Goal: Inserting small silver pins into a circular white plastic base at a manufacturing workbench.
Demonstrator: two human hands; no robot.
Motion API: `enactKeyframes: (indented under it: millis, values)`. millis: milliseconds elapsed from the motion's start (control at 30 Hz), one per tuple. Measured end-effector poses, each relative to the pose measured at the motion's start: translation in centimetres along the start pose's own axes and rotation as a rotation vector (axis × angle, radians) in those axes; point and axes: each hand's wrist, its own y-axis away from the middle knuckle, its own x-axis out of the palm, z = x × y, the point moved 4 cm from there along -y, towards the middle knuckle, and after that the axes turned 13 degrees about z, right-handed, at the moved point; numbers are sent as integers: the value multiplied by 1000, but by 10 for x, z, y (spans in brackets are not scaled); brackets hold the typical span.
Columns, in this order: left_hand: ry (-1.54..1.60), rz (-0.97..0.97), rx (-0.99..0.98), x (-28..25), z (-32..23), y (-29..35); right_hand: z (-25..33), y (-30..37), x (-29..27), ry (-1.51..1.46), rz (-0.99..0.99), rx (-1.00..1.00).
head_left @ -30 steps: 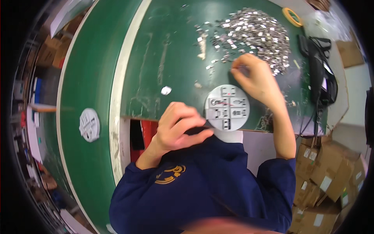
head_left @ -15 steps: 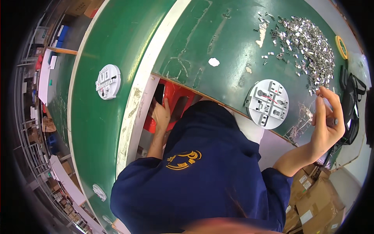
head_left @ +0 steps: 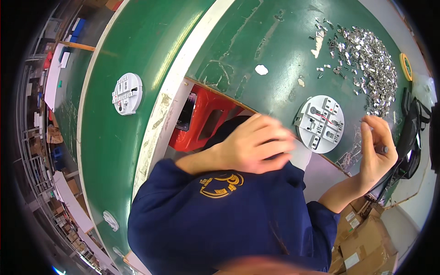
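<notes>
My left hand (head_left: 256, 144) is over my lap in front of the dark blue shirt, smeared by motion. Its fingers look curled, and whatever may be inside is hidden. Just beyond it, a round light-grey plastic base (head_left: 321, 124) with raised blocks, slots and a short red wire lies on the green table's near edge. To the right of that base, my right hand (head_left: 376, 153) is raised and closed, thumb and forefinger brought together. The end of a grey rod-shaped thing (head_left: 385, 149) pokes out of its curled fingers. Anything pinched at the fingertips is too small to make out.
A heap of small shiny metal clips (head_left: 371, 59) covers the far right tabletop, near a yellow tape roll (head_left: 405, 67) and a black bag (head_left: 415, 123). A dark phone (head_left: 187, 112) lies on a red stool (head_left: 201, 121). Another round base (head_left: 127, 94) sits on the left bench.
My left hand has left the phone on the red stool and swung right, across my lap toward the round base. The right hand stays closed and has shifted slightly. The view has shifted a little.
</notes>
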Motion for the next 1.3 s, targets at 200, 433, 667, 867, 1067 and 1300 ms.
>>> enactKeyframes:
  millis: [200, 433, 667, 867, 1067, 1300]
  values:
    - [1, 179, -217, 31, 24, -57, -2, 2, 1, 12, 101, 17]
    - [13, 260, -287, 36, 33, -51, -2, -5, 4, -3, 143, 60]
    - [30, 207, -349, 33, 33, -48, 1, -20, 16, -15, 284, 54]
    - [155, 33, -275, 24, 31, -40, 7, -15, 24, 38, 302, 33]
    - [255, -12, -330, 16, 42, -36, 9, -17, 24, 65, 287, 60]
    - [312, 93, -382, 5, 44, -45, 11, -17, 27, 75, 336, 136]
